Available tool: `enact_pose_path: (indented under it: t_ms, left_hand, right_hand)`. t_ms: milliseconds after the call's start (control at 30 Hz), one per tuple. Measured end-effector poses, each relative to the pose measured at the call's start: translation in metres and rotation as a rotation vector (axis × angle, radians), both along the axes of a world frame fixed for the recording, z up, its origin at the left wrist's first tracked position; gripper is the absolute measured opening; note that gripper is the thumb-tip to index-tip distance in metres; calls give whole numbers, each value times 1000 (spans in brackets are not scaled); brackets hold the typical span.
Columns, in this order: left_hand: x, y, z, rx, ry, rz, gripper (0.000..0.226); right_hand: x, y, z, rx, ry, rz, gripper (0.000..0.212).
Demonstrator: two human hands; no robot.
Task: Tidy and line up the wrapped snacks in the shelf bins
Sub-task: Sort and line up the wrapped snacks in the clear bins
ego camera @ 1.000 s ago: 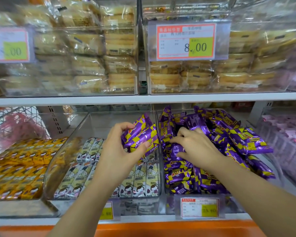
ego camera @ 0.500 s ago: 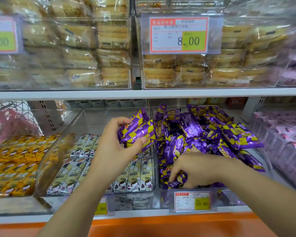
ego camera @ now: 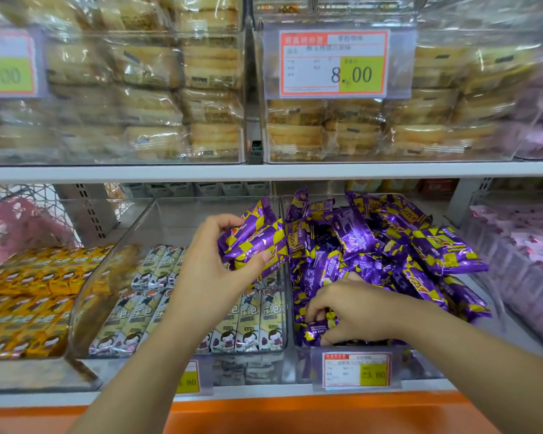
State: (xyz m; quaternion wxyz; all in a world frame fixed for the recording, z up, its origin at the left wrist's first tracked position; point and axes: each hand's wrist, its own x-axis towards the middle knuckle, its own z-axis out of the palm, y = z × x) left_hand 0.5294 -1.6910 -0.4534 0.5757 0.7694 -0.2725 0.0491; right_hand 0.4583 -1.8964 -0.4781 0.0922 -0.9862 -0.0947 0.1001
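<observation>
Seen from a head camera facing store shelves, yellow wrapped snacks (ego camera: 22, 308) are lying in rows in the lower left of the frame, with a pink bag (ego camera: 19, 227) sitting in a wire basket behind them. Above, clear bins of wrapped bread (ego camera: 210, 73) are filling the upper shelf (ego camera: 264, 172). Just right of the yellow snacks, a clear middle bin (ego camera: 107, 277) is holding white wrapped snacks (ego camera: 257, 327) lined up side by side, printed with a cartoon face. The left hand (ego camera: 213, 277) is hovering over this bin at the centre of the frame, its fingers and thumb clamping a small bundle of purple snacks (ego camera: 254, 239) with yellow checks, raised above the white ones. To the right, the right hand (ego camera: 358, 311) is reaching down into the front of the purple bin (ego camera: 427, 364), its curled fingertips pinching one purple packet (ego camera: 317, 328) at the near edge. The two hands are working apart, one over each bin. Behind the right hand, a loose pile of purple snacks (ego camera: 405, 245) is lying jumbled at all angles, heaping toward the right wall. A small price tag (ego camera: 356, 369) is hanging on the front of this bin, and a larger tag reading 8.00 (ego camera: 333, 64) is hanging on the shelf above. At the far right, pink wrapped snacks (ego camera: 527, 245) are sitting in another bin.
</observation>
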Motion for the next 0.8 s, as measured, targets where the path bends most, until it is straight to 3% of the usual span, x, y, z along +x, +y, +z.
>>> enact_pose_path:
  t_ms: [233, 467, 633, 800]
  left_hand:
    - [1, 0, -1, -13, 7, -12, 38]
    - [1, 1, -2, -5, 0, -13, 38]
    - [-2, 4, 1, 0, -17, -14, 39]
    - [-11, 1, 4, 26, -34, -88, 42]
  right_hand:
    - [1, 7, 5, 7, 86, 36, 46]
    - [7, 7, 8, -33, 73, 36, 36]
    - [-4, -4, 23, 155, 23, -19, 35]
    - [-24, -22, 34, 435, -84, -214, 27]
